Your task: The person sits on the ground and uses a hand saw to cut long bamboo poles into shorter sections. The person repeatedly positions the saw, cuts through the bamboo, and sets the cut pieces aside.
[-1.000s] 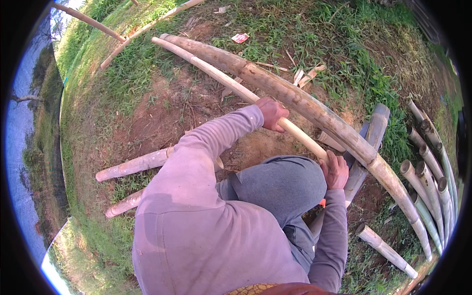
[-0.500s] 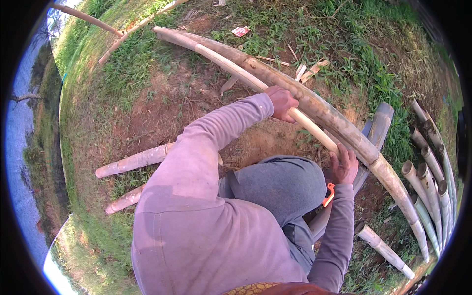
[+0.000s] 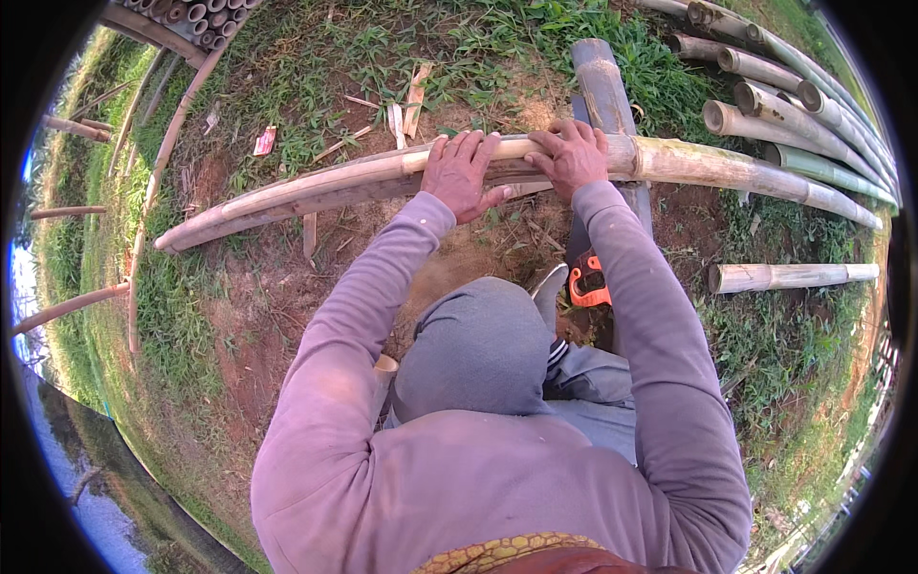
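A thick bamboo pole (image 3: 698, 161) lies crosswise in front of me, bending across the view. Along its left half rests a thinner, paler bamboo pole (image 3: 373, 172), with a smooth cream end part (image 3: 513, 149). My left hand (image 3: 459, 177) is laid over the thin pole, fingers across the top and thumb on the near side. Just to the right, my right hand (image 3: 574, 161) curls its fingers over the pale end of the same pole. The undersides of both hands are hidden. Near my right forearm, an orange-and-black tool handle (image 3: 590, 280) shows, partly covered by the sleeve.
A dark post-like bamboo support (image 3: 602, 86) passes under the thick pole. Several cut bamboo poles (image 3: 765, 120) lie stacked at far right; a short bamboo piece (image 3: 794, 277) lies below them. Wood slivers (image 3: 416, 100) and a red-and-white wrapper (image 3: 265, 141) lie on the grass beyond.
The view has turned. The thin pole, earlier held slanting beside the thick one, now lies along it. My right hand has moved from its end up and over it, and both hands are closer together.
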